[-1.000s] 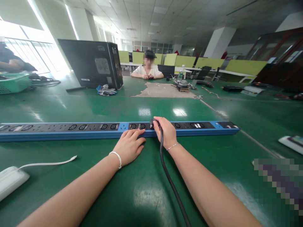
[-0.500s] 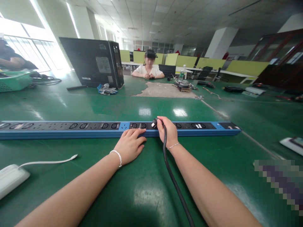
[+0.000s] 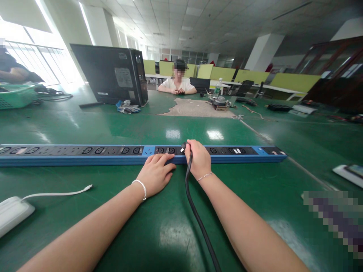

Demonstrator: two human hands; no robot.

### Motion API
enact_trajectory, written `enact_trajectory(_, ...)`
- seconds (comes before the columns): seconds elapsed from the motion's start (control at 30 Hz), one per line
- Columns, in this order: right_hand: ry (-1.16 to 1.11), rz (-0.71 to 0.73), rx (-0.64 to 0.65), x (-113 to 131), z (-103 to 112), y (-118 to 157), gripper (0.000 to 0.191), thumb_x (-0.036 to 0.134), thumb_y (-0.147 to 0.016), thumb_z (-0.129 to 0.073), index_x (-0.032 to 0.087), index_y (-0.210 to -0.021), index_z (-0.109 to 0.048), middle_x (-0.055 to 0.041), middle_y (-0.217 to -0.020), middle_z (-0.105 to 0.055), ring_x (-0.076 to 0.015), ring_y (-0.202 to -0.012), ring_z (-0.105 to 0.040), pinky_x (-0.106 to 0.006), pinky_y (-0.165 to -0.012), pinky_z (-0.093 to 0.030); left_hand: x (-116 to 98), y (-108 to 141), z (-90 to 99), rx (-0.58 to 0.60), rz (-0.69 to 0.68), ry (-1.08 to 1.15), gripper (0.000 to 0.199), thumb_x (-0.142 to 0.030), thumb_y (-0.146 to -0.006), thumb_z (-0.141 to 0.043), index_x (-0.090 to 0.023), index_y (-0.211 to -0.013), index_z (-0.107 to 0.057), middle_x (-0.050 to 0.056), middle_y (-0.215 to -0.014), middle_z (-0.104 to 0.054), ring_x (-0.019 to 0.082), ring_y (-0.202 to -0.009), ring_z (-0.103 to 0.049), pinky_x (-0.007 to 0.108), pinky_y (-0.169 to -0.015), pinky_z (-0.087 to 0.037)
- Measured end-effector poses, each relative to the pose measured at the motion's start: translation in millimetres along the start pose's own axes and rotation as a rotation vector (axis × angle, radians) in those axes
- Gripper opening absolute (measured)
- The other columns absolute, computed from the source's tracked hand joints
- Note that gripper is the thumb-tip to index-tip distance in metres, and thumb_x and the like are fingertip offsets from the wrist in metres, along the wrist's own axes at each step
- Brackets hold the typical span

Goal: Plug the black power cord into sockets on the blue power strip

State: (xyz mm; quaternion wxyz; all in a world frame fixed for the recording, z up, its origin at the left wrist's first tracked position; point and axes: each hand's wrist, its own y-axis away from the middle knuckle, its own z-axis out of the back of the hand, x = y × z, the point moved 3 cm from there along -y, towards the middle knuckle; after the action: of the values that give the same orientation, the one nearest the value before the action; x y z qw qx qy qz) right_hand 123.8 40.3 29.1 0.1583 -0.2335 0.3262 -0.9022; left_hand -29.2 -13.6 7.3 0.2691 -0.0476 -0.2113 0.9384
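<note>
A long blue power strip (image 3: 136, 160) with a row of black sockets lies across the green table. My right hand (image 3: 198, 156) is closed around a black plug (image 3: 184, 147) just over the strip's sockets, right of the middle. Its metal prongs point down and to the left; whether they touch a socket I cannot tell. From the plug a thick black cable (image 3: 195, 211) runs down toward me. My left hand (image 3: 157, 172) rests with fingers spread on the strip's near edge, left of the plug, holding nothing.
A black computer case (image 3: 107, 75) stands at the back left, with gloves (image 3: 127, 107) beside it. A person (image 3: 178, 81) sits across the table. A white adapter (image 3: 14, 213) with a cable lies near left, a white device (image 3: 350, 174) at right, and a bottle (image 3: 218, 87) behind.
My right hand has shifted slightly left with the plug, and the black cable has swung left. My left hand has stayed in place on the strip.
</note>
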Motion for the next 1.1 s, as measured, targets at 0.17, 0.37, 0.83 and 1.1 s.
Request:
enact_trajectory(0.17, 0.072, 0.021, 0.043, 5.8, -0.1, 0.3, 0.025, 0.023, -0.092, -0.036, 0.015, -0.099, -0.059, -0.0090, -0.093, -0.064, -0.0199, -0.086, -0.058, -0.029, -0.078, -0.042, 0.3, 0.0, -0.3, 0.009, 0.005, -0.001, 0.021, -0.030, -0.084, -0.050, -0.028, -0.099, -0.064, 0.002, -0.129, -0.051, 0.024, -0.115, -0.044, 0.044, -0.099, -0.034)
enact_trajectory(0.37, 0.124, 0.071, 0.100, 8.0, 1.1, -1.8, 0.025, 0.024, -0.092, -0.037, 0.016, -0.098, -0.060, -0.0085, -0.091, -0.063, -0.0196, -0.085, -0.057, -0.029, -0.077, -0.042, 0.0, -0.2, 0.6, 0.002, 0.010, 0.021, 0.021, -0.029, -0.083, -0.050, -0.028, -0.098, -0.064, 0.002, -0.129, -0.052, 0.024, -0.115, -0.044, 0.044, -0.099, -0.033)
enact_trajectory(0.83, 0.301, 0.279, 0.149, 19.4, -0.8, -1.1, 0.027, 0.026, -0.092, -0.036, 0.016, -0.098, -0.060, -0.0094, -0.084, -0.062, -0.0219, -0.079, -0.053, -0.033, -0.071, -0.036, -1.0, -0.5, 2.0, 0.008, 0.006, 0.024, 0.021, -0.030, -0.083, -0.049, -0.028, -0.097, -0.065, 0.002, -0.128, -0.052, 0.024, -0.113, -0.045, 0.044, -0.098, -0.034)
enact_trajectory(1.1, 0.278, 0.227, 0.080, 17.4, -7.1, 8.3, 0.027, 0.025, -0.092, -0.036, 0.015, -0.104, -0.059, -0.0080, -0.087, -0.062, -0.0211, -0.082, -0.053, -0.034, -0.074, -0.032, -1.3, -0.3, 2.8, 0.010, 0.003, 0.036, 0.021, -0.029, -0.084, -0.049, -0.028, -0.096, -0.065, 0.003, -0.128, -0.052, 0.024, -0.114, -0.044, 0.045, -0.098, -0.034)
